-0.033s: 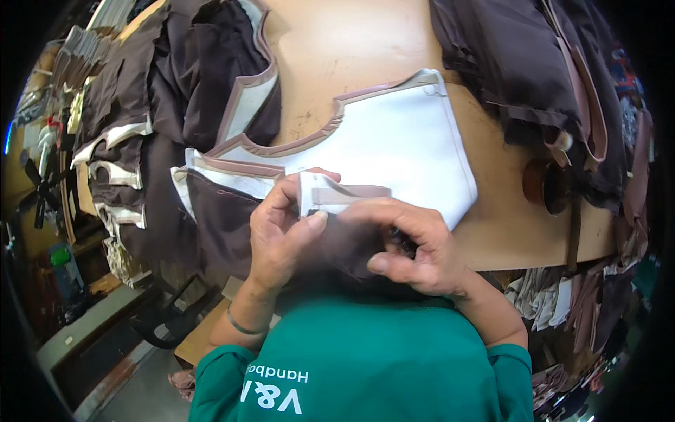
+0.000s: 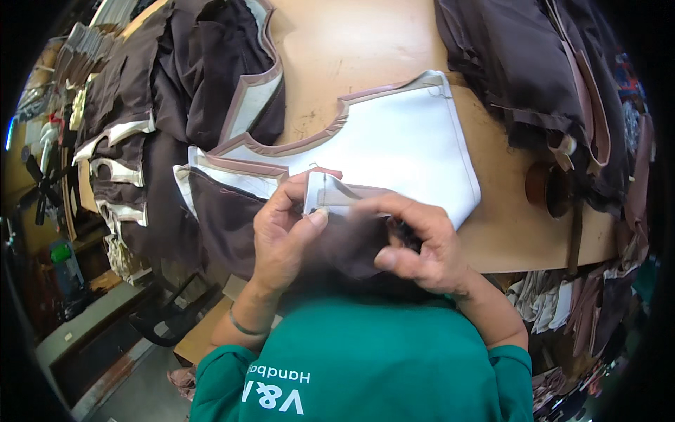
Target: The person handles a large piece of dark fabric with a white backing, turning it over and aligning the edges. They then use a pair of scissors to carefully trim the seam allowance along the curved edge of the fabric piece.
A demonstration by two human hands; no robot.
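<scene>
My left hand pinches the corner of a sewn bag piece between thumb and fingers. That piece has a white side, tan edging along its curved rim, and dark brown lining fabric hanging toward me. My right hand is just right of the pinched corner, index finger reaching toward it and thumb apart. A small dark object sits within its curled fingers; its kind does not show. The index fingertip is blurred, so whether it touches the fabric is unclear.
Dark brown bag pieces are heaped at the left of the tan table. Another dark pile lies at the far right. A brown tape roll stands near the right edge. Cloth pieces hang below the table.
My right hand has shifted slightly to the right. The pinched corner has turned a little in my left hand, which keeps its hold.
</scene>
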